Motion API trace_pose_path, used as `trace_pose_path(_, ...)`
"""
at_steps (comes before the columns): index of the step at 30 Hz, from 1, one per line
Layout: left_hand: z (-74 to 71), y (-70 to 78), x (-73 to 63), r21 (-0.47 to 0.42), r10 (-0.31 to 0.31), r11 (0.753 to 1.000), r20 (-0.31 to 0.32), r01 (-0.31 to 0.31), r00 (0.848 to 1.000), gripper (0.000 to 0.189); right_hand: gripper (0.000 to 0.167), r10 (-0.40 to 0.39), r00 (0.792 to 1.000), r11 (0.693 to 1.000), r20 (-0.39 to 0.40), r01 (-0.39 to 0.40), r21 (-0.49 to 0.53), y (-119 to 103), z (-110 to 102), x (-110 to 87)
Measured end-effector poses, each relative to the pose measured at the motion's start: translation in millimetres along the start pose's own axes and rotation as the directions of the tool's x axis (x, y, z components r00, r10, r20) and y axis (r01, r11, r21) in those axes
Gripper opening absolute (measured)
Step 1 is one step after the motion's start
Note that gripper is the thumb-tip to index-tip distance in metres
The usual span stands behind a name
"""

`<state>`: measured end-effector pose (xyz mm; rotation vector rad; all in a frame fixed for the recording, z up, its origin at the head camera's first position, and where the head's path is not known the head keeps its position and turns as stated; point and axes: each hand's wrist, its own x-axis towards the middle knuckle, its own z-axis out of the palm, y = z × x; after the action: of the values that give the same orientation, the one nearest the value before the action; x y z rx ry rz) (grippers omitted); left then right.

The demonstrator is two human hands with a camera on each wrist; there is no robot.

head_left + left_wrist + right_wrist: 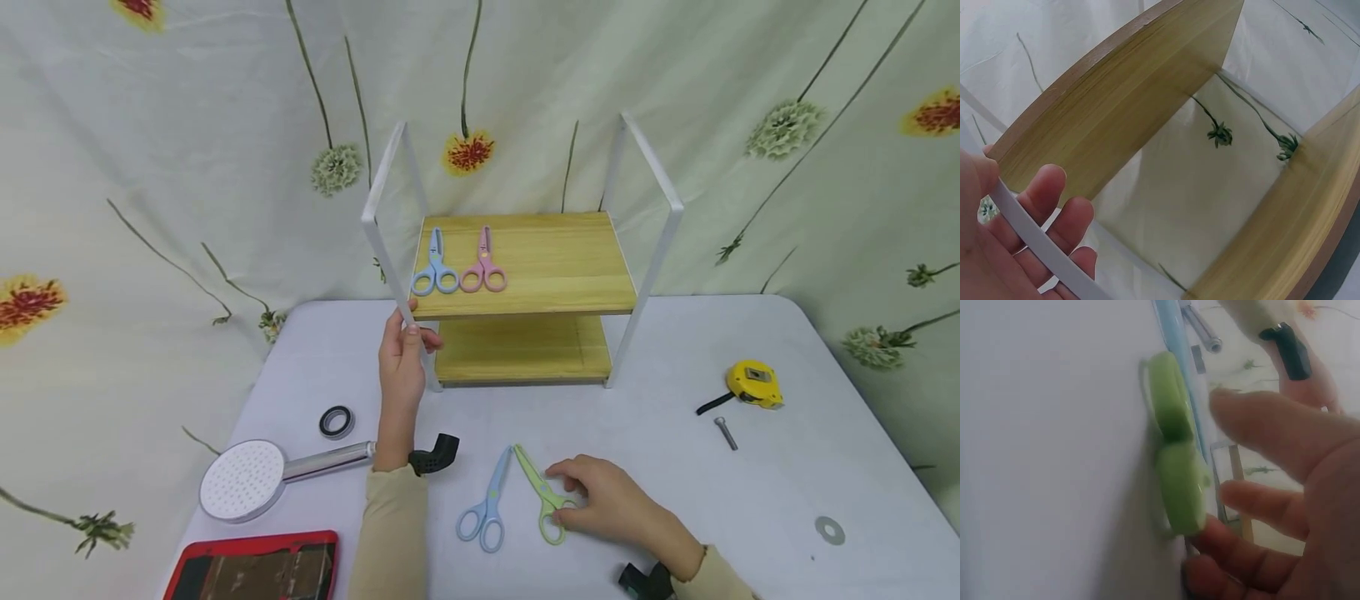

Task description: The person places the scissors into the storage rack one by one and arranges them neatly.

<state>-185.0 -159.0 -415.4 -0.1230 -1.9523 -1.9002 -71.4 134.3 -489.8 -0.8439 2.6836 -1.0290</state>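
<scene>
My left hand (402, 358) holds the white left front post of a two-tier shelf (525, 307), thumb on one side and fingers round the other in the left wrist view. On the upper board lie blue scissors (436, 265) and pink scissors (484, 262), side by side. Over the green scissors (542, 487) on the table is my right hand (607, 504), thumb and fingers spread apart around the handles. In the right wrist view a fingertip is close to one green handle (1182, 487); whether it touches I cannot tell. Another pair of blue scissors (491, 504) lies just left.
A shower head (243, 481), a black-rimmed ring (337, 422) and a red-edged case (255, 571) lie on the left. To the right are a yellow tape measure (753, 384), a bolt (725, 432) and a flat washer (829, 530). A flowered cloth hangs behind.
</scene>
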Motion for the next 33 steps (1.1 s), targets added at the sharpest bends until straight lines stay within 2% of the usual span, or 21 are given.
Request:
trace_pose_path(4,-0.3,0.5,-0.7,0.01,0.003,1.0,-0.002,-0.002,1.0,0.04,0.05,0.007,1.0,0.996,0.02,-0.005,-0.085,-6.3,5.8,-0.6)
trace_pose_path(10,-0.9,0.2,-1.1,0.014,0.006,1.0,-0.002,-0.006,1.0,0.04,0.05,-0.012,1.0,0.992,-0.026,0.009,-0.124,-11.1,14.5,-0.6)
trace_pose_path(18,-0.7,-0.7,-1.9,0.008,-0.005,1.0,-0.004,0.005,1.0,0.041,0.059,0.08,0.997,0.997,-0.007,-0.08,0.012,-7.3,15.0,1.3)
trace_pose_path(21,-0.5,-0.5,-1.8,0.017,0.004,1.0,-0.006,-0.004,1.0,0.04,0.054,0.065,0.998,0.996,-0.005,-0.064,0.066,-3.8,14.5,1.2)
trace_pose_path(27,0.1,-0.4,-1.3,0.017,0.022,1.0,-0.002,-0.022,1.0,0.04,0.031,-0.01,1.0,0.993,-0.023,0.013,0.118,0.2,13.3,1.2)
trace_pose_path(33,0.2,-0.9,-1.3,0.015,0.023,1.0,-0.003,-0.023,1.0,0.04,0.027,0.001,1.0,0.992,-0.018,0.001,0.13,2.3,13.4,2.6)
